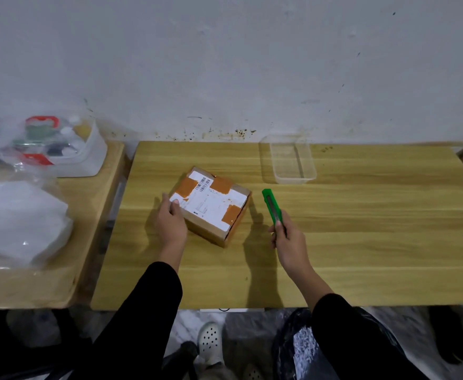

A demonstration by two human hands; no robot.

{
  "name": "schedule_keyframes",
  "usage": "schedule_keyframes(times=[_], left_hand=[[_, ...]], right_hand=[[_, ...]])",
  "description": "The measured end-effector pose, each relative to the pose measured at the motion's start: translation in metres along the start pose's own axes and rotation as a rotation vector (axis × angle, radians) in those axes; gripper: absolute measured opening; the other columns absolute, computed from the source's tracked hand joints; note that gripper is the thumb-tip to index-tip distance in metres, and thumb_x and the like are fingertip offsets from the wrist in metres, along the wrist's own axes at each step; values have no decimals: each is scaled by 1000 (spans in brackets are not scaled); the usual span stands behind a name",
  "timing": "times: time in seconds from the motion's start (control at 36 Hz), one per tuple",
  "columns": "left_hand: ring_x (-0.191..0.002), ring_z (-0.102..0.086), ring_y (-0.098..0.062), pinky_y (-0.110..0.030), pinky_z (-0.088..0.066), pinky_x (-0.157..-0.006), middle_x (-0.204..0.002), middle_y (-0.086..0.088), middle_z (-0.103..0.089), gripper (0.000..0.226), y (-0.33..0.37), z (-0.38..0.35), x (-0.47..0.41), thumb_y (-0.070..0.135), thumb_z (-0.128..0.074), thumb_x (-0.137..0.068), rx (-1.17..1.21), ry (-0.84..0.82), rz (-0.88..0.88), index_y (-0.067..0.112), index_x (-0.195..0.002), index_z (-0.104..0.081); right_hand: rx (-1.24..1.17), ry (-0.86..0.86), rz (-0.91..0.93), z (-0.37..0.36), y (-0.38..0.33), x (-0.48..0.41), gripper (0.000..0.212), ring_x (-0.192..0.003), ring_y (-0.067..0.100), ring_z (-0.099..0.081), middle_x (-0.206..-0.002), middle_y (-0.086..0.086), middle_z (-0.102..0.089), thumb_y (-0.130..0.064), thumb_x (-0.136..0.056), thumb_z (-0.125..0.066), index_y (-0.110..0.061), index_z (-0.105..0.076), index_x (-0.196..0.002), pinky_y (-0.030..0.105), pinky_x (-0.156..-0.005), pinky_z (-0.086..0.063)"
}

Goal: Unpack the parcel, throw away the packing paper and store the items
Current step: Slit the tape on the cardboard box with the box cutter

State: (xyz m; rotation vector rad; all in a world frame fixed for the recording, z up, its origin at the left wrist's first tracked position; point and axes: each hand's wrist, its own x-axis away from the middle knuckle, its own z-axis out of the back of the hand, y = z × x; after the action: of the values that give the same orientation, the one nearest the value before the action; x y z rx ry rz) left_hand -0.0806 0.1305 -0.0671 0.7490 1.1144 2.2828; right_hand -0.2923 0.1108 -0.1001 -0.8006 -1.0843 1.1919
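Note:
A small cardboard parcel [211, 205] with orange tape and a white shipping label lies closed on the wooden table [362, 229], left of centre. My left hand [171, 223] rests against its left side, thumb on the top edge. To the right of the parcel, my right hand [289, 239] grips the lower end of a green utility knife [272, 205], which points away from me and does not touch the parcel. No blade is visible.
A clear plastic container [290, 160] stands at the back of the table. On a second table to the left sit a lidded bin of small items [68, 149] and plastic bags [19, 215]. A black rubbish bag [301, 341] is on the floor below.

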Motion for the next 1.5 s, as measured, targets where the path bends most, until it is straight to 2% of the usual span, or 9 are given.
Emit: schedule_keyframes(times=[0.06,0.22,0.31,0.39,0.69,0.83,0.97,1.22,1.5], left_hand=[[-129,-43,-24,-12,-32,-82,-144,-9,-44,44,2,-2,-10,20,-34,-102,19,16,18,12,-145,-31],[-124,-47,-23,6,-30,-58,-145,-8,-43,44,12,-8,-35,18,-30,-102,65,28,46,11,-145,-30],[-95,-52,-13,6,-33,-46,-143,-7,-44,44,15,-8,-48,20,-30,-103,88,14,32,13,-146,-30],[-67,-46,2,0,-36,-39,-134,-4,-51,44,15,-10,-62,22,-29,-103,101,-2,12,16,-146,-29],[-113,-42,-4,12,-26,-60,-146,-5,-39,43,13,-21,-90,20,-28,-103,10,-41,-88,14,-145,-31],[-72,-46,10,4,-37,-53,-131,3,-49,41,11,-23,-99,23,-31,-102,36,-66,-126,19,-143,-36],[-61,-41,35,4,-37,-51,-94,30,-40,40,8,-26,-99,20,-32,-102,68,-68,-140,16,-142,-37],[-61,-53,1,-8,-38,-42,-88,31,-44,40,5,-27,-103,24,-33,-101,96,-62,-130,24,-141,-37],[-63,-54,-7,-8,-36,-38,-113,10,-55,42,-3,-28,-106,28,-36,-100,148,-100,-137,30,-142,-34]], right_hand=[[13,1,-8,-7,3,-10,41,-60,12,-44,-73,-4,-54,-10,-99,-36,-15,-37,-140,30,-58,-39],[92,32,24,-30,-4,-40,45,-81,15,-52,-105,11,-58,-11,-99,-34,-14,-29,-144,13,-59,-37],[158,49,73,-45,-7,-59,46,-109,28,-51,-122,17,-54,-9,-99,-34,-9,-28,-144,19,-81,-34],[203,41,100,-59,-10,-78,48,-95,24,-46,-111,16,-44,-8,-99,-33,-10,-23,-145,14,-73,-30],[223,89,76,-95,-26,-141,45,-95,15,-42,-121,16,-45,-16,-99,-35,-15,-29,-144,24,-84,-36],[198,166,82,-104,-32,-166,43,-118,25,-45,-130,15,-46,-16,-99,-36,-12,-33,-142,22,-89,-31],[164,269,40,-110,-34,-184,42,-99,24,-51,-117,18,-51,-16,-98,-40,-11,-38,-139,30,-87,-44],[244,303,107,-117,-31,-183,39,-97,24,-50,-110,16,-49,-13,-96,-44,-6,-44,-135,30,-84,-46],[477,268,136,-109,-29,-176,41,-119,32,-37,-124,20,-45,-12,-94,-46,-4,-44,-135,36,-97,-39]])
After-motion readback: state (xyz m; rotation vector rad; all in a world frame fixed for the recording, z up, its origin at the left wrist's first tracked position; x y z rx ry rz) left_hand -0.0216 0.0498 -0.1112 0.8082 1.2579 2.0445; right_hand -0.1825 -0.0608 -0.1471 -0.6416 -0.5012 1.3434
